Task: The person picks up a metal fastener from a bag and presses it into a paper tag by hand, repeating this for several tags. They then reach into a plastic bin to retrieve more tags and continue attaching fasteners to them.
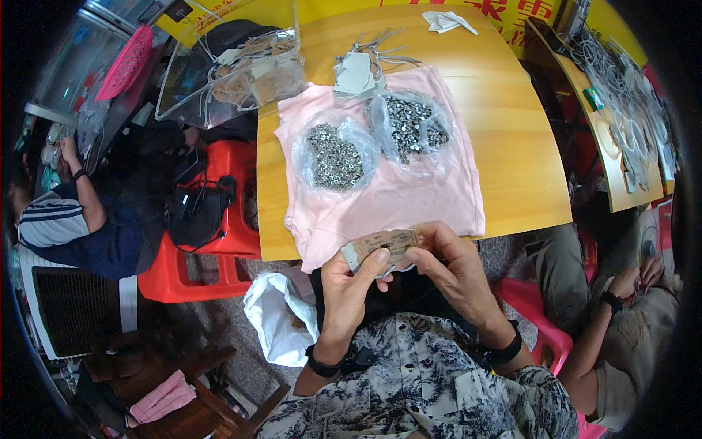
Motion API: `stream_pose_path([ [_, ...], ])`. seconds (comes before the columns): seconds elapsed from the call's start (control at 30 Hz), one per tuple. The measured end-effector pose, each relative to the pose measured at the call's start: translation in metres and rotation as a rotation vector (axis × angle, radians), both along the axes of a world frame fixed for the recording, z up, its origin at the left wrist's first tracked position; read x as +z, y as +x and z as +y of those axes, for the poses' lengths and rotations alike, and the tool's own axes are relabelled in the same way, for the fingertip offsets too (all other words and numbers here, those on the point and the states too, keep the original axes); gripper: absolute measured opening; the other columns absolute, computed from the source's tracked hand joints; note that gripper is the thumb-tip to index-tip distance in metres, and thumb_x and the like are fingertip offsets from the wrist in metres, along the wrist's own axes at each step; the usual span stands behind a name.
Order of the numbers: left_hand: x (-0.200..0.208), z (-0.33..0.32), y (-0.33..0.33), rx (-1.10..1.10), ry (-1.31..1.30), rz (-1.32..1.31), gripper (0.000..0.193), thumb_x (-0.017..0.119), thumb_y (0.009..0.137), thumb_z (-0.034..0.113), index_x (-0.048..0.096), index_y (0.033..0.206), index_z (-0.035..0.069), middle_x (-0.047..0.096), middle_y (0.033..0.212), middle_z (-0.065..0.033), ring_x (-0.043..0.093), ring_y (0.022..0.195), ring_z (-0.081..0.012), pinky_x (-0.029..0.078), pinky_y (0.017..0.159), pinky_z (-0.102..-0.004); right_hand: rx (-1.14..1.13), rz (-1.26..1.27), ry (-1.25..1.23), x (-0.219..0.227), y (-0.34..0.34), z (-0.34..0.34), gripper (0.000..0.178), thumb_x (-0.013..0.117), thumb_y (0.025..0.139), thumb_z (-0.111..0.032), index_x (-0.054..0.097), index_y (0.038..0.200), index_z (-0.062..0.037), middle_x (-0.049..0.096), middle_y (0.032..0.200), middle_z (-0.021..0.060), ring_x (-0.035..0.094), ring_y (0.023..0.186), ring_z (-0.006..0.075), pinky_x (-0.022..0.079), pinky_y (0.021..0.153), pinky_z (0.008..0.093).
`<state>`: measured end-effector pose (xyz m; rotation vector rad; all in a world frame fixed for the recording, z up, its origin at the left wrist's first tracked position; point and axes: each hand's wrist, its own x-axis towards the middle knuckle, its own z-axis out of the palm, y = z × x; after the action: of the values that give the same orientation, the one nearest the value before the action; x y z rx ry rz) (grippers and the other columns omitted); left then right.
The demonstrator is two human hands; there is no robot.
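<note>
Your left hand (346, 293) and right hand (459, 276) both pinch a brown card (401, 240), thumbs against its face. Clear bags (370, 152) of metal parts (333, 155) lie on pink cloth (398, 208)

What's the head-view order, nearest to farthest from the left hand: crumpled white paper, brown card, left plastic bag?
1. Brown card: held in the left hand.
2. Left plastic bag: ahead, on the pink cloth.
3. Crumpled white paper: table's far end.

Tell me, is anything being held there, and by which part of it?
Yes, a brown card: the left grip has its lower left part, thumb on the front; the right grip has its right end.
</note>
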<state>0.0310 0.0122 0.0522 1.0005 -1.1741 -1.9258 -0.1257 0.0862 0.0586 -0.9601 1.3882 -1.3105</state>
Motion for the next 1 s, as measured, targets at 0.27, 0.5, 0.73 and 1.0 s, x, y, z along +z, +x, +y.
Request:
stream_pose_path([
  [0.27,0.003,0.004,-0.003,0.092,-0.073,0.004,0.019,0.066,0.091,0.01,0.064,0.105,-0.003,0.069,0.089,-0.0078,0.06,0.068,-0.0097,0.047,0.056,-0.0211,-0.188,-0.148,0.027,-0.006,0.014,0.0,0.024,0.061,0.095,-0.016,0.053,0.112,-0.0019,0.054,0.071,-0.0023,0.047,0.062,0.0035,0.039,0.055,0.0194],
  [0.5,0.003,0.005,-0.003,0.091,-0.081,-0.007,0.02,0.068,0.089,0.009,0.064,0.105,-0.004,0.068,0.09,-0.0087,0.061,0.069,-0.0108,0.05,0.056,-0.0222,-0.105,-0.184,0.01,-0.01,0.009,-0.003,0.019,0.063,0.095,-0.018,0.055,0.092,-0.0013,0.056,0.073,-0.0024,0.049,0.064,0.003,0.04,0.056,0.0192],
  [0.73,0.005,0.004,-0.002,0.032,-0.011,0.062,0.022,0.068,0.089,0.011,0.064,0.105,-0.004,0.069,0.091,-0.0102,0.061,0.068,-0.011,0.049,0.055,-0.0226,-0.051,-0.325,-0.027,-0.008,0.004,0.0,0.017,0.063,0.095,-0.017,0.055,0.091,-0.0026,0.055,0.08,-0.0028,0.049,0.071,0.0026,0.041,0.061,0.0185],
  [1.0,0.003,0.009,-0.008,0.008,0.038,0.019,0.025,0.067,0.091,0.013,0.066,0.11,-0.003,0.068,0.091,-0.0059,0.059,0.068,-0.0083,0.046,0.055,-0.0208,-0.029,-0.269,-0.045,-0.01,0.001,0.001,0.016,0.063,0.095,-0.016,0.055,0.093,-0.0026,0.055,0.081,-0.0023,0.049,0.072,0.0028,0.042,0.063,0.0185],
])
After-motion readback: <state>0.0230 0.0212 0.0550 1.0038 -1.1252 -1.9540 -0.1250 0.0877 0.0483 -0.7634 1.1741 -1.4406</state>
